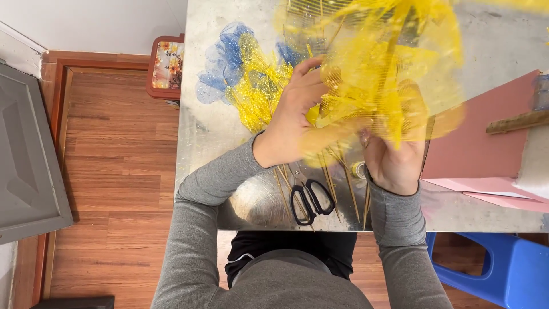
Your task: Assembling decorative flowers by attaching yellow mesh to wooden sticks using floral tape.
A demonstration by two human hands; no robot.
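Grey sleeves and torso fill the near bottom of the view, both forearms reaching over the near edge of the metal desk (211, 137). Largest thing on it: yellow mesh bundle (377, 74), motion-blurred, held up above the middle of the desk toward the far edge. Looks very light and soft, crushes easily, glittery so probably sheds; judged fragile at the net, stiffer at the thin wooden sticks (331, 183) running out of it. Best grip is on the sticks just under the mesh, not on the net itself. Long axis runs far-to-near, mesh head pointing to the far edge, stick ends toward the near edge. Pink paper sheet (474, 149) sits at the right edge, a wooden strip on top of it. Blue and yellow mesh flowers (240, 74) lie flat left of the bundle, near the far left corner. Left hand (291, 123) is curled onto the left side of the bundle, fingers closed into the mesh. Right hand (394, 160) is wrapped around the base where mesh meets sticks. Black-handled scissors (311, 200) lie at the near edge between the wrists. Small tape roll (358, 169) touches the right wrist area.
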